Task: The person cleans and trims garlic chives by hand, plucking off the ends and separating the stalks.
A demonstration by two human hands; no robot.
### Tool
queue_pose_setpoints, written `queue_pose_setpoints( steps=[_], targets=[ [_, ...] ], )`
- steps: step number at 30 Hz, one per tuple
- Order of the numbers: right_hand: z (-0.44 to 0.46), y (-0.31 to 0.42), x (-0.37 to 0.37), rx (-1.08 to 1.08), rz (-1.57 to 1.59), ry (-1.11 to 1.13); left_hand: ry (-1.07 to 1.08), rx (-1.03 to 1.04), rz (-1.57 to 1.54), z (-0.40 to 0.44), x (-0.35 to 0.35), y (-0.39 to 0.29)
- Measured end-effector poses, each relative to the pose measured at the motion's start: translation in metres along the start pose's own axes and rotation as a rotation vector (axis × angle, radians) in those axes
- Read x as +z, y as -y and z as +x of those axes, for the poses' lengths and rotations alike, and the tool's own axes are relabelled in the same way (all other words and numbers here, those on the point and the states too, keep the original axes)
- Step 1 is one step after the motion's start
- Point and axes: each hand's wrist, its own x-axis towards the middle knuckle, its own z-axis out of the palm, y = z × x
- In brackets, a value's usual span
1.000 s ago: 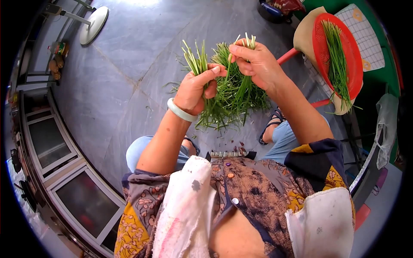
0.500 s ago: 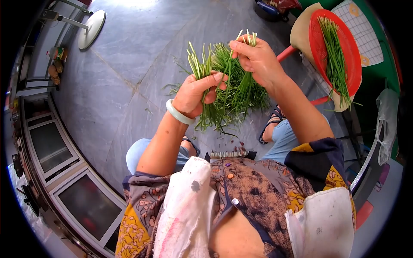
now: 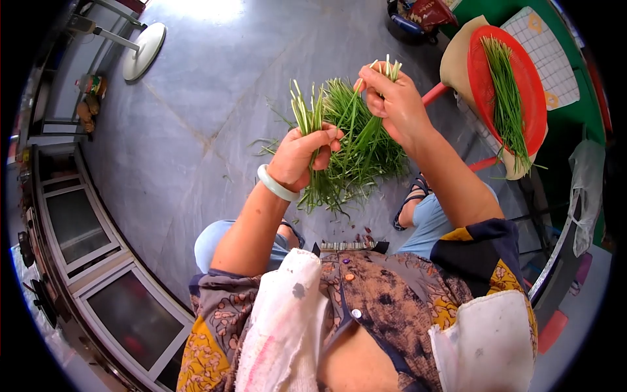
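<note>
A bunch of green stalks with pale ends pointing up is wrapped in my left hand, which wears a light bangle. My right hand, further right and a little higher, grips a second, smaller bunch near its pale ends, with the green leaves hanging below. Between and beneath both hands, a loose heap of the same green stalks lies on the grey floor. The hands are apart from each other.
A red basket with green stalks rests on a red-legged seat at right. A checkered cloth lies beyond it. Glass-fronted cabinets line the left. A round white base stands at upper left; a dark blue object is at top.
The head view has shifted slightly, so the hands and the heap appear lower. Both hands keep their bunches; the right hand sits slightly further right in view.
</note>
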Motion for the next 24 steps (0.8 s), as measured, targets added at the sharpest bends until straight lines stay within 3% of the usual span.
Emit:
queue_pose_setpoints(
  steps=[7, 10, 14, 18, 24],
  targets=[
    [-0.012, 0.005, 0.015, -0.36, -0.025, 0.099, -0.051, 0.056, -0.157, 0.008, -0.009, 0.003],
    [-0.012, 0.017, 0.014, -0.348, -0.165, 0.135, -0.108, 0.097, -0.065, 0.003, -0.001, -0.002],
    [-0.007, 0.014, 0.002, -0.055, -0.06, 0.194, -0.269, 0.2, -0.052, 0.011, -0.014, 0.004],
    [-0.009, 0.012, 0.002, 0.03, -0.006, 0.241, -0.368, 0.222, -0.043, 0.011, -0.015, 0.0],
    [-0.013, -0.004, 0.009, 0.136, -0.075, 0.221, -0.077, 0.178, -0.07, -0.003, 0.011, -0.008]
  ],
)
